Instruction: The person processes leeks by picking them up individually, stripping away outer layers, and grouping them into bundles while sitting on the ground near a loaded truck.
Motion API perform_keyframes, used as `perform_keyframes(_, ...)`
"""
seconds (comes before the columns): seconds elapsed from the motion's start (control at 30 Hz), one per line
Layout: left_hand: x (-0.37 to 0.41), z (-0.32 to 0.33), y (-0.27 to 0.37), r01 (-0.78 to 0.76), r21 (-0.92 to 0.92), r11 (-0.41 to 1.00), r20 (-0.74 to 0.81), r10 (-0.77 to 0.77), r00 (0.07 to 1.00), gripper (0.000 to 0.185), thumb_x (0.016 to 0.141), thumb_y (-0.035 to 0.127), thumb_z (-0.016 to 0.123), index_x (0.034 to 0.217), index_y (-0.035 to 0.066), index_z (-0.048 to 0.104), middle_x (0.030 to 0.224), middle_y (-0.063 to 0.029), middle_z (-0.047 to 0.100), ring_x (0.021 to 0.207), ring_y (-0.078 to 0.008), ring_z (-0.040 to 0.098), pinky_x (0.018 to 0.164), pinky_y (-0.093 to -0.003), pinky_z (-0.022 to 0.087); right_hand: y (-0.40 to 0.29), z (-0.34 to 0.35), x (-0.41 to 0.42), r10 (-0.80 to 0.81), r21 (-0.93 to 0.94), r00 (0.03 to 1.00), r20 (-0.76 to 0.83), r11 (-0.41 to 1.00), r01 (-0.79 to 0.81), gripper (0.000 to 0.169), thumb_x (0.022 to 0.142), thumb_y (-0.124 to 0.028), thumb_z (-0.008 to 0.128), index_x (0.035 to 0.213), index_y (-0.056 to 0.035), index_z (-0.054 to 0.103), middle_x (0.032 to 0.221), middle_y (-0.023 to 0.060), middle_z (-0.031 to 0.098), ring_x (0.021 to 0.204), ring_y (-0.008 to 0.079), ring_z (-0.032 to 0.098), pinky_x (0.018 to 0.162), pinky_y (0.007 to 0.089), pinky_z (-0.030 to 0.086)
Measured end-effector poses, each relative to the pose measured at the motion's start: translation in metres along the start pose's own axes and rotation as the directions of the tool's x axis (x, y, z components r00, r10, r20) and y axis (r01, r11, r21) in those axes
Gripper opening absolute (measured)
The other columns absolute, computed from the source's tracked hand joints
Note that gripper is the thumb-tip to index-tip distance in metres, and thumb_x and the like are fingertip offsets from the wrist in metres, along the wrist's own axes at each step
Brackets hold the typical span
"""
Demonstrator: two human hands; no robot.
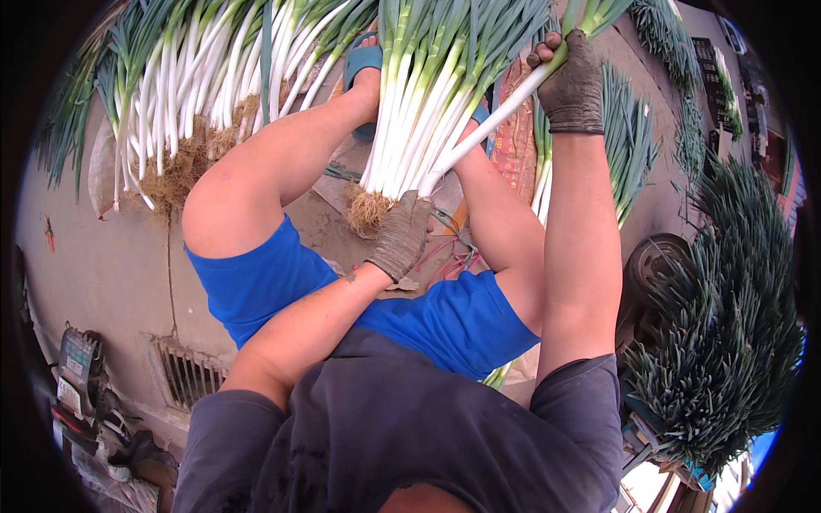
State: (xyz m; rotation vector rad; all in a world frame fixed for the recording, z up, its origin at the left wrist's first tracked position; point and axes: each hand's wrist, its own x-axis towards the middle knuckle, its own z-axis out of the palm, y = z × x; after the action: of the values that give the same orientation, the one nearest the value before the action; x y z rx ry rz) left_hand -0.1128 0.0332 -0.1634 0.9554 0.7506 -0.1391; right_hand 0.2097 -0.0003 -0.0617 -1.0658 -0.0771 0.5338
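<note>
My right hand (571, 83), in a dirty grey-brown glove with bare fingertips, grips one large leek-like green onion (500, 118) where its white stalk turns green. The stalk slants down to my left hand (404, 237), gloved alike, which is closed around its root end. Beside that hand, between my legs, lies a bunch of the same green onions (417, 109), white stalks side by side and brown roots (367, 208) towards me. Part of the left hand's grip is hidden by the glove.
More green onions with roots (192, 96) lie at the upper left. A big heap of green tops (718, 308) stands at the right beside a wheel (657, 263). Pink and green ties (458, 256) lie between my legs. A floor grate (189, 372) and a parked motorbike (80, 385) are at the lower left.
</note>
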Motion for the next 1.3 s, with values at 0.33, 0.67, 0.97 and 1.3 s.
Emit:
perform_keyframes(0.33,0.054,-0.045,-0.06,0.458,-0.287,0.842,-0.313,-0.534,0.786,0.036,0.097,0.035,0.046,0.097,0.0,0.056,0.058,-0.0067,0.051,0.041,-0.0197,0.047,0.039,-0.0353,0.042,0.202,-0.011,-0.014,0.169,-0.933,0.959,-0.229,0.243,-0.266,0.046,0.077,-0.031,0.072,0.111,-0.0008,0.063,0.1,0.0157,0.07,0.098,0.0293,0.066,0.089,0.0362,0.048)
perform_keyframes(0.67,0.069,-0.057,-0.075,0.471,-0.255,0.845,-0.372,-0.535,0.758,0.037,0.094,0.039,0.045,0.09,0.003,0.056,0.057,-0.0053,0.053,0.04,-0.021,0.05,0.039,-0.0342,0.043,0.203,0.008,-0.016,0.103,-0.973,0.968,-0.228,0.005,-0.23,0.061,0.079,-0.038,0.07,0.123,0.0001,0.053,0.105,0.026,0.066,0.102,0.0369,0.064,0.09,0.0412,0.049)
perform_keyframes(0.97,0.05,-0.045,-0.062,0.509,-0.121,0.852,-0.408,-0.51,0.757,0.035,0.094,0.047,0.05,0.096,0.012,0.053,0.073,-0.007,0.057,0.059,-0.0221,0.057,0.052,-0.0321,0.05,-0.022,-0.139,-0.042,-0.086,-0.968,0.978,-0.191,-0.151,-0.202,0.056,0.08,-0.04,0.065,0.124,-0.0046,0.058,0.122,0.0191,0.062,0.115,0.0326,0.058,0.099,0.0403,0.044)
perform_keyframes(1.3,-0.048,-0.01,-0.032,0.609,0.464,0.644,-0.042,-0.671,0.741,0.017,0.094,0.024,0.057,0.101,0.009,0.061,0.081,-0.0037,0.062,0.069,-0.0164,0.061,0.061,-0.0314,0.053,-0.003,-0.405,-0.324,-0.095,-0.541,0.545,-0.833,-0.071,-0.838,0.057,0.08,-0.035,0.065,0.127,-0.0046,0.056,0.125,0.0213,0.059,0.118,0.0335,0.056,0.102,0.038,0.042)
